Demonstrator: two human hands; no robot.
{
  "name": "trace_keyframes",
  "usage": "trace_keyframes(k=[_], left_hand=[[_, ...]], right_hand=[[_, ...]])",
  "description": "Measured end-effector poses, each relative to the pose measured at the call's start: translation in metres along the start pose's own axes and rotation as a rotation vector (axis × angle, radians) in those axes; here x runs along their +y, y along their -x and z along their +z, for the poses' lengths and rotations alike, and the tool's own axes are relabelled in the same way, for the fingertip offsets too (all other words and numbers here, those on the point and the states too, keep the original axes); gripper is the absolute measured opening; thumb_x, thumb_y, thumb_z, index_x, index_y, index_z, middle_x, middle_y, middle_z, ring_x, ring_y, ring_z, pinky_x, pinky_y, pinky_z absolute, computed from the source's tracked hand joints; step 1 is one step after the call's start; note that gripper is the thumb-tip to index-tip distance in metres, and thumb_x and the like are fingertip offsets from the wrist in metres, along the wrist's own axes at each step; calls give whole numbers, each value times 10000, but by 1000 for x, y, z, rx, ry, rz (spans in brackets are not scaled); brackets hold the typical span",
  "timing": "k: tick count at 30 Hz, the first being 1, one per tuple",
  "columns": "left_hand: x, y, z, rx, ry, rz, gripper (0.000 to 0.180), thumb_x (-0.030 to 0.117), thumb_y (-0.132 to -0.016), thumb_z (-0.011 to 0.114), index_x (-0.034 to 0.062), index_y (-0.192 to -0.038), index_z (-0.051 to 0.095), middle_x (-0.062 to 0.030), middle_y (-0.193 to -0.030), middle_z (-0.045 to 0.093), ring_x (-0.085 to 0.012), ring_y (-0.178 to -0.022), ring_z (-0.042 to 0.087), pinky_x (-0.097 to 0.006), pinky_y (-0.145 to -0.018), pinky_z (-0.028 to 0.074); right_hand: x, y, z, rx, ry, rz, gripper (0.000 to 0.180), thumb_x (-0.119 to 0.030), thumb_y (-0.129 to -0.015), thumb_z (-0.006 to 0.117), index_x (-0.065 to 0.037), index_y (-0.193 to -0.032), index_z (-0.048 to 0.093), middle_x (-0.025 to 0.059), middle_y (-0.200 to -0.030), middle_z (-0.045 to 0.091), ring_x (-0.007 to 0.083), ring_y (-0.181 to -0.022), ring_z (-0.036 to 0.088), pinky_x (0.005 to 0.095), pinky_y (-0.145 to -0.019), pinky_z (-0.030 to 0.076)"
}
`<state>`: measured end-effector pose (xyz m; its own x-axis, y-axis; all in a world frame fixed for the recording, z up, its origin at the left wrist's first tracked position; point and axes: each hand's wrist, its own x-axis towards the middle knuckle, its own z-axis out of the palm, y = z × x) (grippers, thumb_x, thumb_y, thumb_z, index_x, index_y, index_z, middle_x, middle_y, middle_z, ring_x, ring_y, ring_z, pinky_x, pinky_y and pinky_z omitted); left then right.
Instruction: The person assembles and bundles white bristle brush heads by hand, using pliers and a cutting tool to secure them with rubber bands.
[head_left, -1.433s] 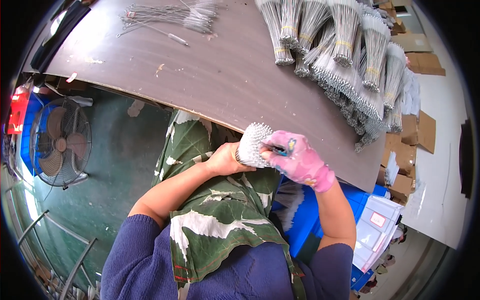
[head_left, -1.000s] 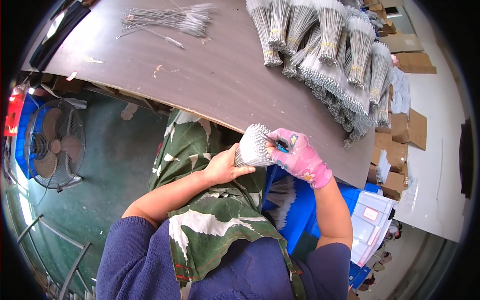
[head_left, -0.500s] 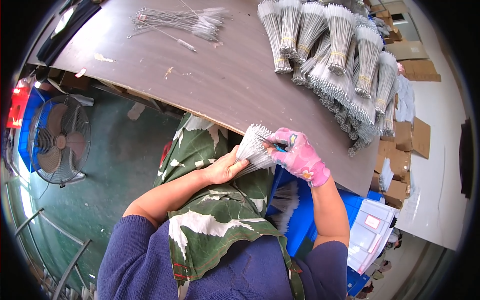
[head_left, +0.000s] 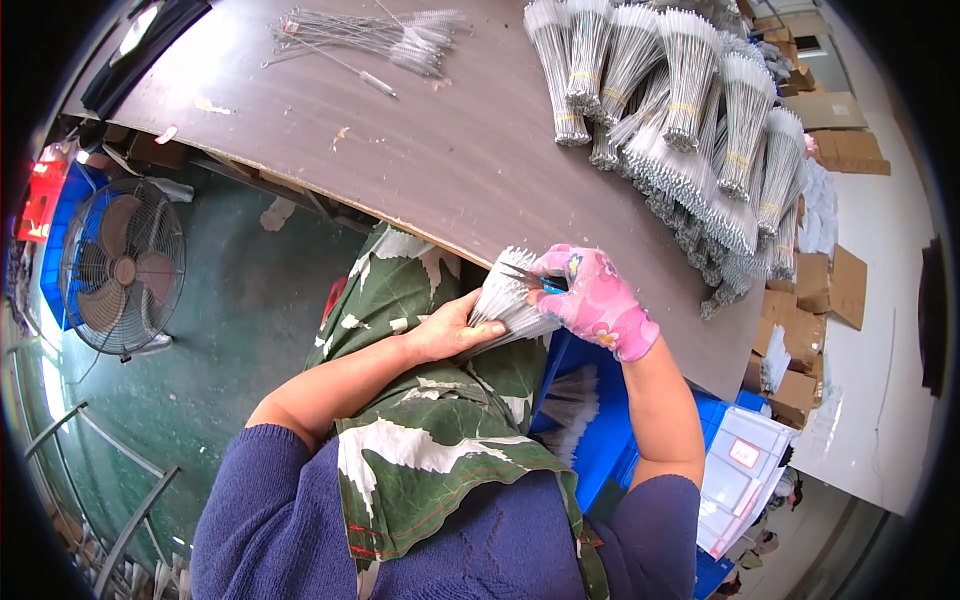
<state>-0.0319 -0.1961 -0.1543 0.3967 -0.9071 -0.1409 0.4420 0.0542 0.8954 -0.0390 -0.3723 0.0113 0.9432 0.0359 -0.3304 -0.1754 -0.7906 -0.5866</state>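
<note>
We hold one bundle of thin wire brushes (head_left: 508, 300) in front of the body, just off the near edge of the brown surface (head_left: 440, 170) and above the green-and-white apron (head_left: 430, 440) on the lap. Our bare left hand (head_left: 447, 328) grips the lower part of the bundle, with the fingers wrapped around the stems from below and pressed together on them. Our right hand (head_left: 592, 300), in a pink glove, is at the right side of the bundle's bristled end; its fingers are curled and pinching the upper ends of the brushes. The bundle fans out toward its far end and tilts up to the right. On the far right of the surface lies a large heap of tied brush bundles (head_left: 690, 120), each bound with a yellowish band and overlapping the next. On the far left of the surface lies a smaller scatter of loose brushes (head_left: 370, 35), well apart from our hands. Below the surface on the near right stands a blue bin (head_left: 600, 440) with more brushes in it. A floor fan (head_left: 122, 268) stands on the green floor at the left. Cardboard boxes (head_left: 830, 285) lie at the right.
</note>
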Motion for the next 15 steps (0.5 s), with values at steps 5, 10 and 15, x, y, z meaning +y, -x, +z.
trace_keyframes(k=[5,10,15], left_hand=[[5,6,3,-7,19,70,488,292,-942,448,-4,-1317,347,-103,-1255,473,-178,-1166,416,-325,-1000,320],[-3,5,0,-44,-59,104,532,331,-952,404,-10,-1341,280,-144,-1296,424,-217,-1216,372,-334,-1026,279],[-8,3,-2,-72,-90,123,606,365,-934,440,-13,-1355,221,-198,-1302,394,-261,-1224,378,-351,-1028,282]], right_hand=[[1,9,12,76,-174,70,225,-120,-679,682,-17,-877,655,138,-818,605,296,-762,600,347,-699,462],[-6,8,16,182,-11,1,207,-111,-670,684,-27,-856,648,139,-804,586,311,-747,590,355,-673,461],[-8,4,15,178,12,-115,237,-90,-677,706,16,-878,643,139,-755,575,279,-710,580,336,-671,453]])
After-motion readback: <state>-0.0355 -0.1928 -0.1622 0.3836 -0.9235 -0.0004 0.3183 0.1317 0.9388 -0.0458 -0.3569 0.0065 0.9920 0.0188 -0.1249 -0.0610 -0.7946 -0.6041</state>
